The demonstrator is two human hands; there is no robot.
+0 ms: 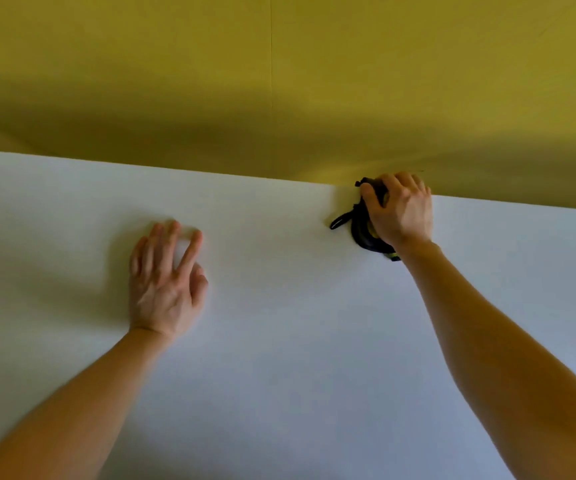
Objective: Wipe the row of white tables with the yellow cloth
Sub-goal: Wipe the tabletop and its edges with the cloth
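My right grip [399,209] is clamped on one rounded black object [361,233] with yellow patches and a strap loop; I cannot tell if it is the cloth. It sits at the far edge of one smooth white worktop [279,341]. My left grip [165,285] lies flat, fingers apart. One matte yellow wall [279,81] stands behind.

White table [279,358] bears 1 black-and-yellow object [362,233] at far edge.

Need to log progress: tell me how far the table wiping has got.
Done: cannot tell; the table shows no wipe marks. In hand: right hand grips a dark, partly yellow bundle at the far edge; left hand rests flat. Left: other tables, out of view.
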